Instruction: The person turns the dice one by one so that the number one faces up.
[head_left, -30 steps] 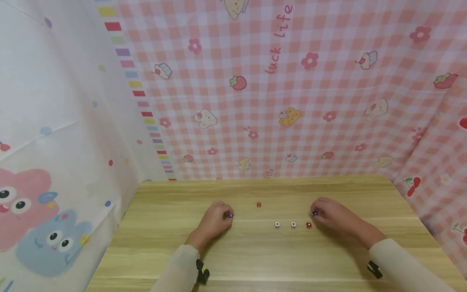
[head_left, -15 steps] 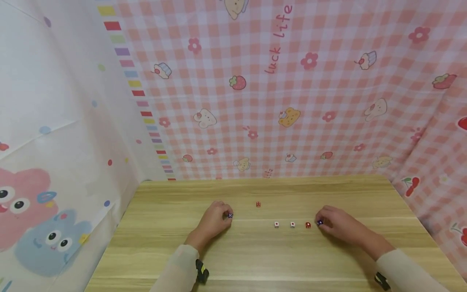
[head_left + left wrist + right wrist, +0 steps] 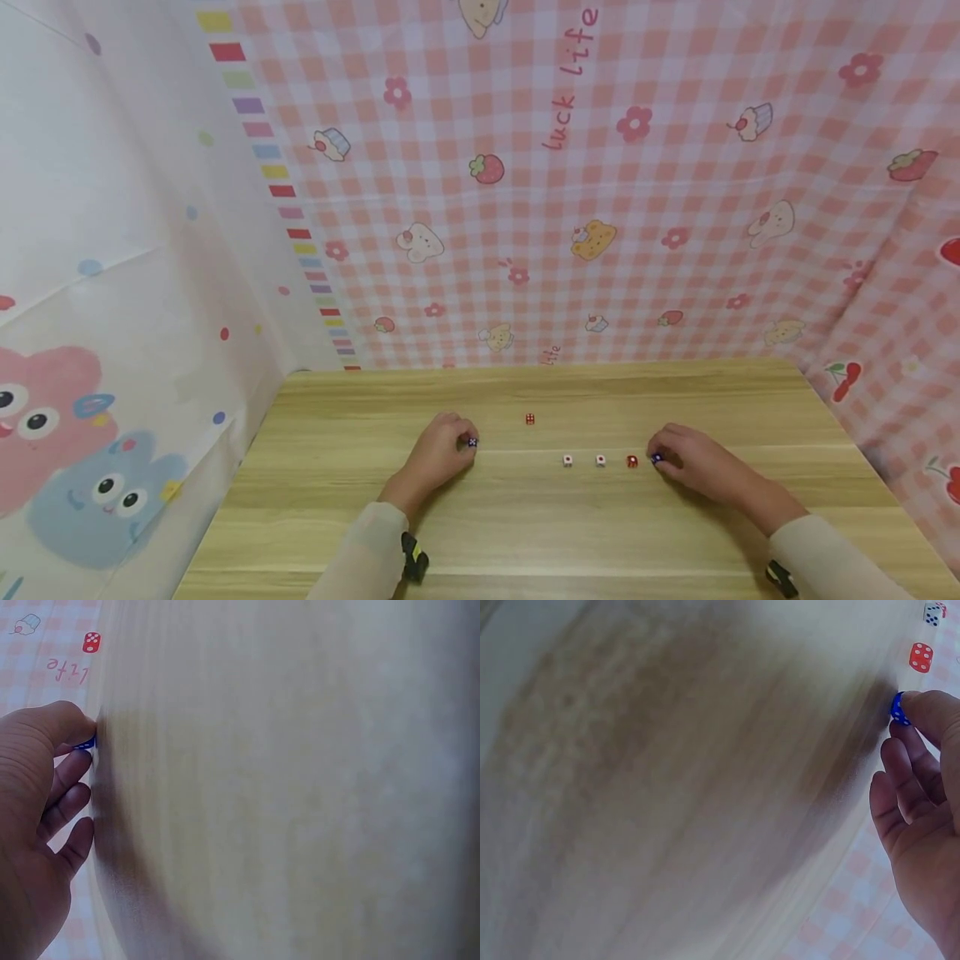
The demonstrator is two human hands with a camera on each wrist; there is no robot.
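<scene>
Between thumb and fingertips my left hand pinches a blue die at the tabletop; the left wrist view shows only a sliver of that die. My right hand pinches a second blue die, also seen beside the thumb in the right wrist view. That die stands at the right end of a row with a red die and two white dice, one in the middle and one at the left. Farther back, another red die lies alone, between the hands.
Everything rests on a wooden table with light grain. A pink checked cloth hangs behind its back edge, and a white printed cloth hangs on the left. Dark bands sit at both wrists.
My right hand has brought its blue die toward me and slightly right, from behind the red die to the row's right end. The left hand stays in place with its die.
</scene>
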